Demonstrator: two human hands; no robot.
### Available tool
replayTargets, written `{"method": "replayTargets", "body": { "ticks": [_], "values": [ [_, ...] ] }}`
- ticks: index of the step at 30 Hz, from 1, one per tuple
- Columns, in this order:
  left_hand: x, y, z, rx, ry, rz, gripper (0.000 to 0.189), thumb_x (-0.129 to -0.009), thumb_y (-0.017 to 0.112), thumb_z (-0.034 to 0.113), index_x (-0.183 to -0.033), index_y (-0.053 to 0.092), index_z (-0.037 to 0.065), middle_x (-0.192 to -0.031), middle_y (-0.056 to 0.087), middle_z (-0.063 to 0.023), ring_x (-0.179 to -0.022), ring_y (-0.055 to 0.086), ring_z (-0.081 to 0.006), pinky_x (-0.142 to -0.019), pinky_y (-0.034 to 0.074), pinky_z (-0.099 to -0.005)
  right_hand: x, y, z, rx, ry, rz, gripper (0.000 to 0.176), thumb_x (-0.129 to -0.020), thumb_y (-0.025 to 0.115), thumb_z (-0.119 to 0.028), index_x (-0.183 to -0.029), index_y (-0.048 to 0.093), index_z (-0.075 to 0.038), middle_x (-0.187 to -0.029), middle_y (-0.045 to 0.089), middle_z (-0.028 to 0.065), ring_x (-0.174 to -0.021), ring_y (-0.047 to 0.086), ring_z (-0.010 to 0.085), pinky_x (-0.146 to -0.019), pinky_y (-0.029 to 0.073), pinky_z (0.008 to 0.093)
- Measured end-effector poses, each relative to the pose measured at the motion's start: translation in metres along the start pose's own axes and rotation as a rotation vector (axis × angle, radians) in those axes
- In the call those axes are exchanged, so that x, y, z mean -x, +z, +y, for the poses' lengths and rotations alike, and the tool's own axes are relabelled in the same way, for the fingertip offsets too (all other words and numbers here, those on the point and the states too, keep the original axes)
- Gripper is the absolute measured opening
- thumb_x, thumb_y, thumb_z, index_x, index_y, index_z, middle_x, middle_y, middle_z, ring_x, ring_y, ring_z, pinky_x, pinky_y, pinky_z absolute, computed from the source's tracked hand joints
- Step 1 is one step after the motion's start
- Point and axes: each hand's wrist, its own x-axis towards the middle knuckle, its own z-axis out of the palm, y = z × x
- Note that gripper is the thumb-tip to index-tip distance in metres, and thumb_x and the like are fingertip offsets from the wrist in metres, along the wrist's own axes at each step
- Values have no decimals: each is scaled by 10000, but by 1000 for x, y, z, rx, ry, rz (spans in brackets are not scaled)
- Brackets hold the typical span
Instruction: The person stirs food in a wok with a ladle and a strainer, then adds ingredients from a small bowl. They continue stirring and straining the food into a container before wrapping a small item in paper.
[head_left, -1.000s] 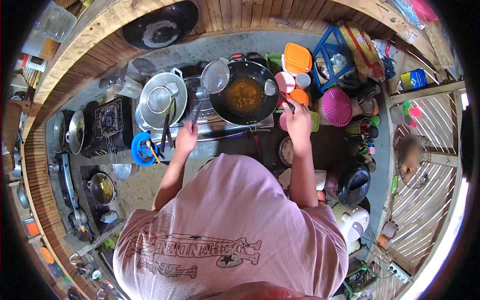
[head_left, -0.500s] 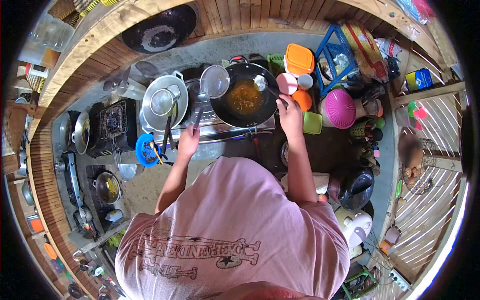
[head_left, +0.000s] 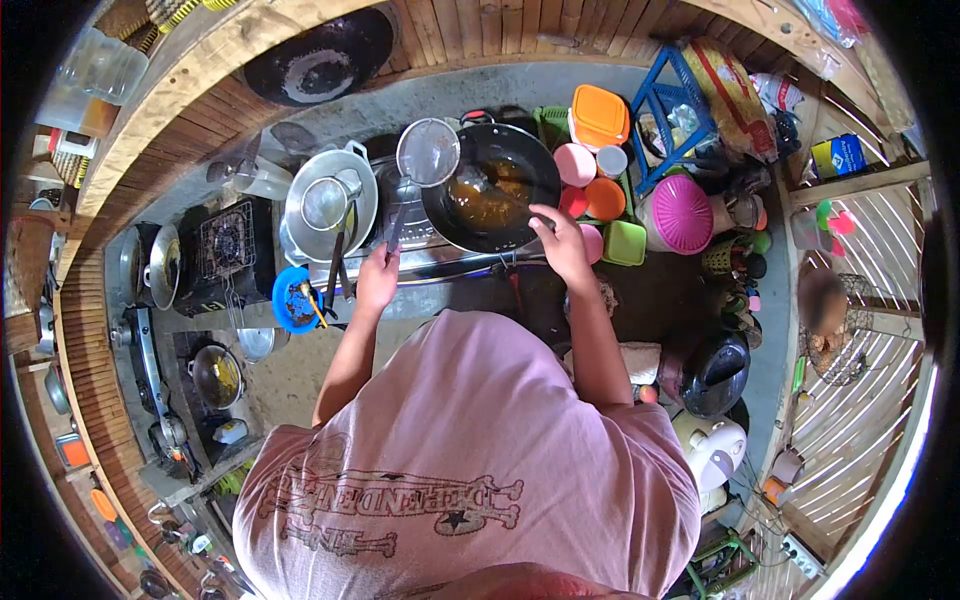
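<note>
My left hand (head_left: 377, 277) is closed around the handle of a round mesh strainer (head_left: 428, 153), which is held over the left rim of a black wok (head_left: 540, 160). Brown liquid with small pieces in it (head_left: 485, 208) lies in the wok. At the wok's right side, my right hand (head_left: 562, 245) grips the dark handle of a utensil whose pale head (head_left: 470, 181) is in the liquid. Left of the strainer, a metal pot (head_left: 365, 205) holds another strainer (head_left: 324, 203) and dark-handled utensils.
A blue bowl (head_left: 284, 300) with an orange-handled spoon is left of my left hand. Orange (head_left: 600, 115), pink and green containers stand right of the wok, near a magenta basket (head_left: 681, 216). A black grill stove (head_left: 226, 245) is at the left.
My right hand has moved down and left, and the utensil's head has shifted left through the liquid. My left hand and the strainer have barely moved.
</note>
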Motion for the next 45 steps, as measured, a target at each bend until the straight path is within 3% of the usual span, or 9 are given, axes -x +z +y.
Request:
{"method": "replayTargets", "body": {
  "ticks": [6, 10, 22, 27, 31, 37, 45],
  "values": [
    [0, -4, 1, 15, -11, -18, 287, -993, 551, 278, -1037, 633, 6, -791, 638, -258, -749, 633, -438, -659, 461, -483, 29, -29, -28, 78, -121, -79, 240, -905, 689, -194, -1096, 691, -49, -1022, 710, 146, -946, 644, 325, -854, 492, 409],
    [-1, -6, 3, 23, -40, -39, 291, -992, 552, 276, -1048, 633, 2, -790, 638, -258, -754, 637, -433, -664, 463, -477, 35, -53, -42, 278, -250, 9, 205, -889, 695, -187, -1047, 696, -55, -1001, 711, 138, -934, 638, 339, -853, 490, 427],
    [0, -2, 1, 50, -3, -10, 310, -985, 562, 275, -1118, 629, 3, -855, 659, -275, -856, 653, -454, -732, 492, -489, -7, -27, -36, 384, -216, 171, 208, -911, 672, -239, -1054, 701, -91, -948, 709, 161, -894, 641, 369, -806, 494, 459],
    [0, -5, 5, -20, -34, -36, 304, -982, 557, 270, -1121, 627, 9, -875, 660, -280, -878, 644, -465, -745, 489, -514, -7, -22, -46, 417, -162, 95, 251, -916, 674, -244, -1081, 692, -56, -981, 700, 168, -938, 634, 365, -822, 501, 448],
    [0, -3, 5, -67, 12, 6, 286, -978, 555, 259, -1110, 630, 17, -864, 659, -278, -868, 644, -468, -743, 487, -528, -1, -29, -50, 341, -221, 158, 212, -893, 690, -224, -1054, 698, -87, -959, 706, 151, -901, 628, 366, -808, 488, 460],
    [-2, -2, 8, -112, -6, -49, 264, -978, 554, 272, -1051, 612, 25, -916, 658, -277, -887, 634, -478, -738, 486, -532, 11, -56, -73, 399, -148, 222, 216, -908, 670, -211, -1045, 688, -45, -973, 704, 174, -903, 628, 372, -807, 489, 469],
    [-9, 5, 9, -301, 60, -32, 215, -945, 547, 213, -1043, 616, 35, -862, 659, -280, -805, 643, -481, -722, 492, -587, 15, -68, -87, 433, -55, 207, 207, -922, 660, -186, -1046, 685, -23, -952, 690, 201, -894, 640, 394, -793, 495, 466]
  ]
}}
